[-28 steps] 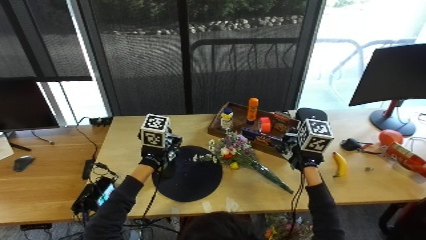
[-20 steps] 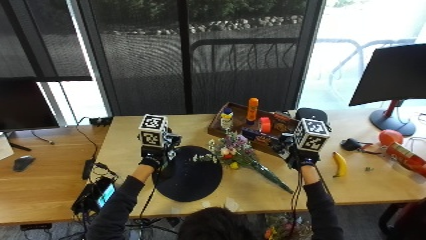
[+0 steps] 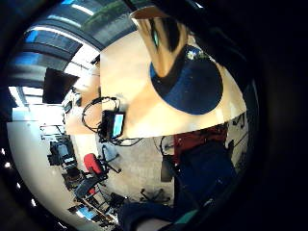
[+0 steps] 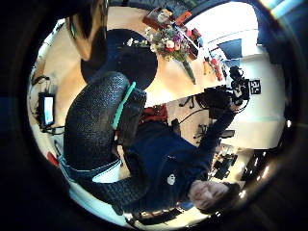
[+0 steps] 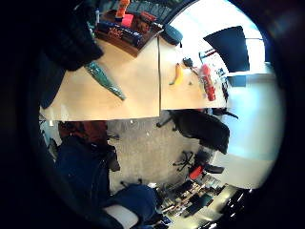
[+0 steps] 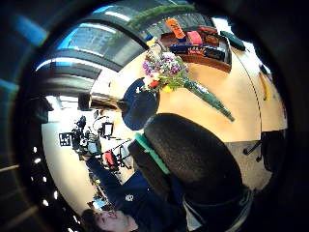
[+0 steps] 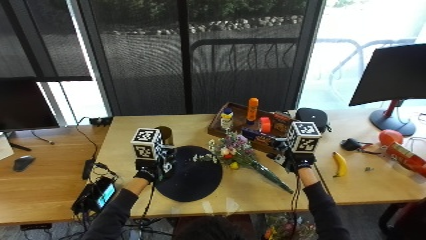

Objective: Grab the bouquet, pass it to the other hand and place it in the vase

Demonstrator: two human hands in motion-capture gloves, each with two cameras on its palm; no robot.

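Both hands hovering over the desk (image 7: 373,185), bouquet lying between them.
Near the lower centre, the left hand (image 7: 148,170) is hanging over the edge of a black round mat (image 7: 190,177) and the right hand (image 7: 293,161) is hanging right of the bouquet (image 7: 239,157); whether either hand's fingers are released or clenched cannot be told. The bouquet is lying on the desk, blossoms beside the mat. Farther up, the brown vase (image 7: 164,134) is standing behind the left hand, and a wooden tray (image 7: 219,127) is sitting at centre.

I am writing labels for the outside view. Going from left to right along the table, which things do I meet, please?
Computer mouse → phone → left hand → black mat → bouquet → right hand → banana → monitor stand
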